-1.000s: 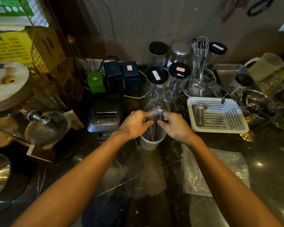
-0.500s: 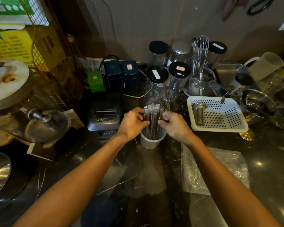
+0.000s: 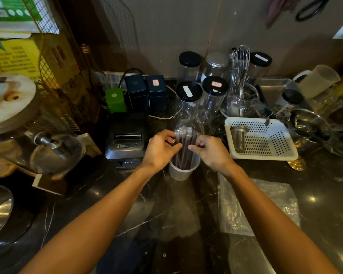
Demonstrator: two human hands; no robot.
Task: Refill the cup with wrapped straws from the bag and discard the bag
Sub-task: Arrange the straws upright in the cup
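A bundle of dark wrapped straws [image 3: 183, 149] stands upright in a translucent white cup [image 3: 183, 171] near the middle of the dark marble counter [image 3: 127, 214], the clear wrapper tips fanning out above the rim. Both bare hands close in on the bundle from either side: the left hand [image 3: 159, 148] has its fingers curled against the left of the straws, the right hand [image 3: 210, 150] pinches them from the right with thumb and fingers. Each hand is grasping the straws, well above the cup's rim.

The clear plastic bag [image 3: 255, 206] lies flat on the counter toward its near right, under and beside the right forearm, apart from the cup.

Just left of the cup, a black receipt printer [image 3: 127, 141] sits with small blue lights showing at its front. Behind it stand a green box [image 3: 115, 99] and two dark tins [image 3: 145, 91]. Toward the counter's back edge, clear jars with black lids [image 3: 189, 91] cluster behind the cup, next to a wire whisk [image 3: 241, 64] standing in a glass vessel. To the right of the cup, a white perforated basket [image 3: 265, 153] holds a small metal cup [image 3: 239, 138]. At the far left a glass dispenser with a metal tap [image 3: 48, 141] fills the counter's edge.
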